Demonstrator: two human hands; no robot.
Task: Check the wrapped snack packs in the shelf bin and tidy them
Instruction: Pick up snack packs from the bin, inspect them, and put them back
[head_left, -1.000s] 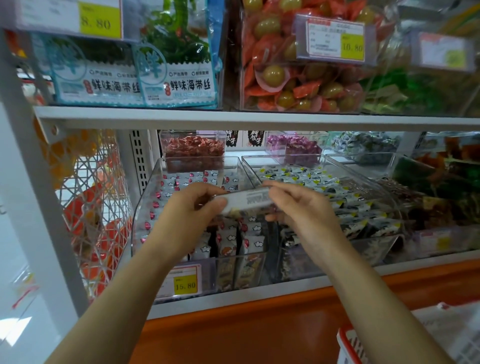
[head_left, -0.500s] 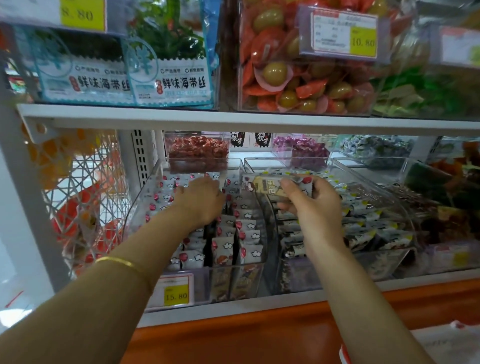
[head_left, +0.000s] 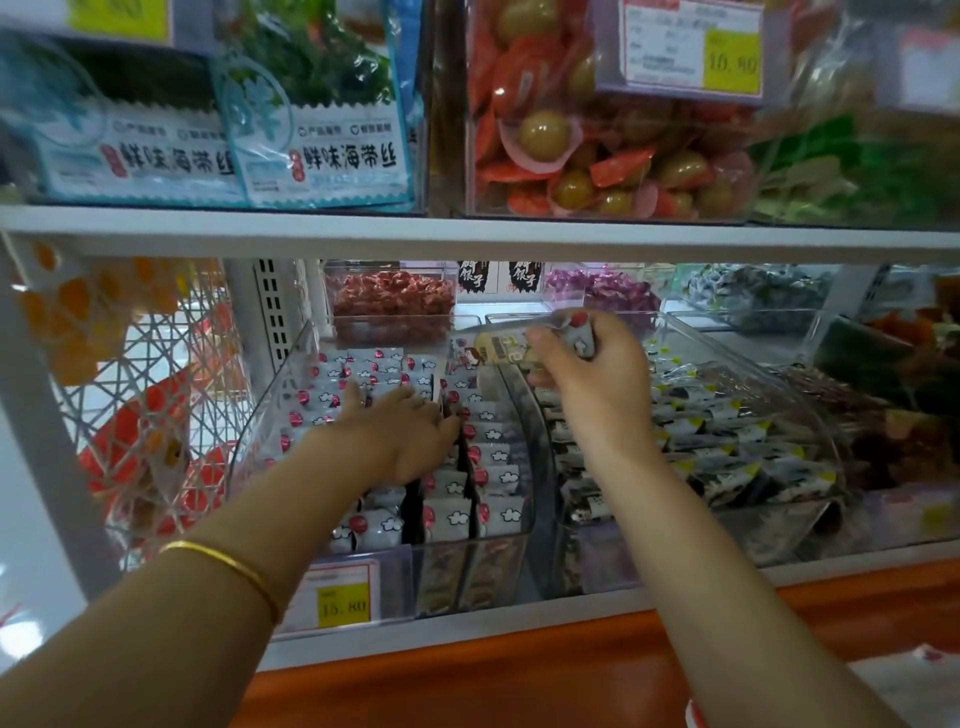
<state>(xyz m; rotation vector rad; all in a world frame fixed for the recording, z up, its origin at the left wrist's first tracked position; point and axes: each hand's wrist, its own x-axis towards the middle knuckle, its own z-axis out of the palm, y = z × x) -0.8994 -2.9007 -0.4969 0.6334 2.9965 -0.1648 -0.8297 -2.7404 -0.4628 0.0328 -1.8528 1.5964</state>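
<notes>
A clear shelf bin (head_left: 260, 415) holds rows of small white wrapped snack packs (head_left: 488, 457) with red dots and cloud marks. My left hand (head_left: 400, 431) lies flat inside the bin, its straight fingers resting on the packs near the back rows. My right hand (head_left: 587, 379) is raised over the divider between two bins and pinches one long snack pack (head_left: 504, 348) by its right end, held level above the bin's rear. My left arm hides part of the bin's left rows.
A second clear bin (head_left: 779, 364) of black, white and yellow packs stands to the right. The upper shelf board (head_left: 467, 234) hangs low over both hands. A yellow price tag (head_left: 343, 603) fronts the left bin. A white wire rack (head_left: 145, 395) stands at left.
Both hands went from holding one pack together in front to reaching deeper. The left hand let go and moved onto the packs in the bin. The right hand carries the pack further back.
</notes>
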